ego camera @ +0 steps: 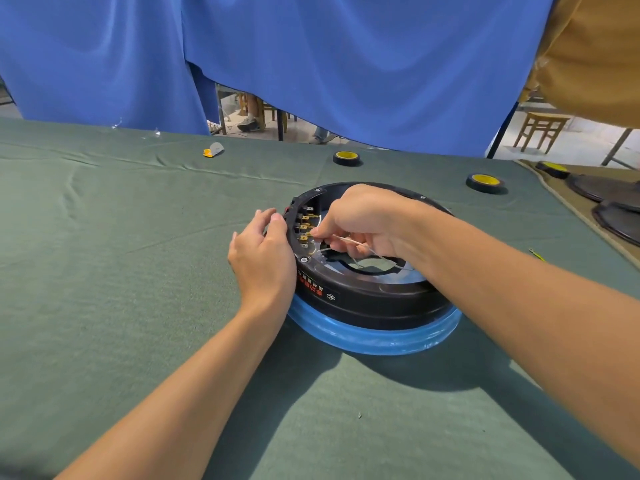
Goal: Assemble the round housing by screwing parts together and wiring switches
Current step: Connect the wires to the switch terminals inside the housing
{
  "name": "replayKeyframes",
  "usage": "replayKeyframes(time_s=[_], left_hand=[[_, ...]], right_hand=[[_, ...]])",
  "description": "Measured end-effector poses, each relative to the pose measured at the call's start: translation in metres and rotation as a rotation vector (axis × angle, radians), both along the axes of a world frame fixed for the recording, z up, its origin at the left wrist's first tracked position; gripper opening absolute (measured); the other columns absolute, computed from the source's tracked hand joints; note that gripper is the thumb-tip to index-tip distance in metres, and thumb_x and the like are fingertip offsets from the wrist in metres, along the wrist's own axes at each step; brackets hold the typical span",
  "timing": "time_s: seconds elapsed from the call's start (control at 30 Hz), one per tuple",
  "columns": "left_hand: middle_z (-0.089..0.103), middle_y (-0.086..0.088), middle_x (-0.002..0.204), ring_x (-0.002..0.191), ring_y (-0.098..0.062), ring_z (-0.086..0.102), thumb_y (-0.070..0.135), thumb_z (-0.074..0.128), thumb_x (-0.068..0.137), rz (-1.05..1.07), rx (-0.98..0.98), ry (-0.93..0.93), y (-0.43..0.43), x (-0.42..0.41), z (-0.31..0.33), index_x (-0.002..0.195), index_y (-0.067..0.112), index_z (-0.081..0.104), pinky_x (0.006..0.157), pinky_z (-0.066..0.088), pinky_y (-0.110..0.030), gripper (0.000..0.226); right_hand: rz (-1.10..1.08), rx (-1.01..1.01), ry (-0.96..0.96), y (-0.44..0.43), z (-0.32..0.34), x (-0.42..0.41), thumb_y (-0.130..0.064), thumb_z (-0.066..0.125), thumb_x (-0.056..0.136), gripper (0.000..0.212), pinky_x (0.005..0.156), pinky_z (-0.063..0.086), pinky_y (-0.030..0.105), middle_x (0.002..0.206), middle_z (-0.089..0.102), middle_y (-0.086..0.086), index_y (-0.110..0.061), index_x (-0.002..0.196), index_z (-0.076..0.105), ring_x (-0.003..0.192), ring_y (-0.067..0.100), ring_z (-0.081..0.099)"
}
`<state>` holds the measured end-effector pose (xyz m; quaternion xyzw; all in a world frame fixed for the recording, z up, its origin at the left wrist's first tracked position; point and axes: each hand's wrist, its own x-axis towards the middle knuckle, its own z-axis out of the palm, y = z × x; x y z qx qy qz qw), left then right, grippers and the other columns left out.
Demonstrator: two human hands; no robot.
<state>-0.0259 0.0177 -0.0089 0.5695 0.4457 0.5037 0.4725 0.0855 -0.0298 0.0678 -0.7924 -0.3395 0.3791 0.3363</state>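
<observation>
On the green cloth-covered table (138, 237), the round black plastic housing (374, 299) sits on a blue ring (374, 336), the left hand (263, 258) gripping its outer wall with curled fingers while the right hand (363, 216) pinches a thin pale wire (349, 241) at the brass switch terminals (306, 225) inside.

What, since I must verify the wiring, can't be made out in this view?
Head view:
Whether the wire sits on the switch terminals: right hand covers it.
Far interior of the housing: behind the same hand.
The red print: too small, partly behind the left hand.
The dark discs: cut off by the right edge.
</observation>
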Motion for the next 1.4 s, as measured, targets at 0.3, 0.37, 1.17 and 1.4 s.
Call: replayKeyframes(time_s=[0.3, 0.37, 1.17, 1.4], left_hand=[[0.056, 0.003, 0.143, 0.141, -0.024, 0.037, 0.033, 0.051, 0.095, -0.045, -0.004, -0.007, -0.003, -0.001, -0.002, 0.132, 0.018, 0.063, 0.116, 0.029, -0.047, 0.042], [0.056, 0.003, 0.142, 0.141, -0.024, 0.037, 0.031, 0.051, 0.095, -0.045, 0.003, -0.006, -0.002, -0.001, -0.003, 0.133, 0.018, 0.062, 0.116, 0.029, -0.047, 0.041], [0.056, 0.001, 0.140, 0.139, -0.025, 0.038, 0.036, 0.049, 0.090, -0.066, -0.009, -0.032, -0.006, -0.001, -0.001, 0.136, 0.020, 0.057, 0.115, 0.032, -0.047, 0.050], [0.056, 0.005, 0.141, 0.141, -0.022, 0.034, 0.029, 0.049, 0.099, -0.026, 0.002, 0.018, -0.006, -0.001, -0.001, 0.130, 0.021, 0.062, 0.116, 0.027, -0.040, 0.035]], right_hand=[[0.047, 0.206, -0.184, -0.009, -0.007, -0.004, -0.008, 0.074, 0.083, 0.003, 0.044, 0.044, 0.017, 0.073, 0.068, 0.005, -0.007, 0.085, 0.072, 0.053, 0.008, 0.058], [0.067, 0.266, -0.274, -0.010, -0.010, -0.004, -0.010, 0.075, 0.082, 0.003, 0.046, 0.045, 0.016, 0.071, 0.070, 0.004, -0.010, 0.082, 0.072, 0.054, 0.007, 0.061], [0.273, 0.339, -0.619, -0.014, -0.011, -0.007, -0.008, 0.071, 0.086, 0.004, 0.056, 0.052, 0.018, 0.069, 0.061, -0.006, -0.010, 0.086, 0.074, 0.063, 0.009, 0.063], [0.264, 0.337, -0.630, -0.014, -0.013, -0.008, -0.010, 0.070, 0.087, 0.004, 0.064, 0.051, 0.021, 0.071, 0.060, -0.006, -0.010, 0.086, 0.074, 0.065, 0.006, 0.057]])
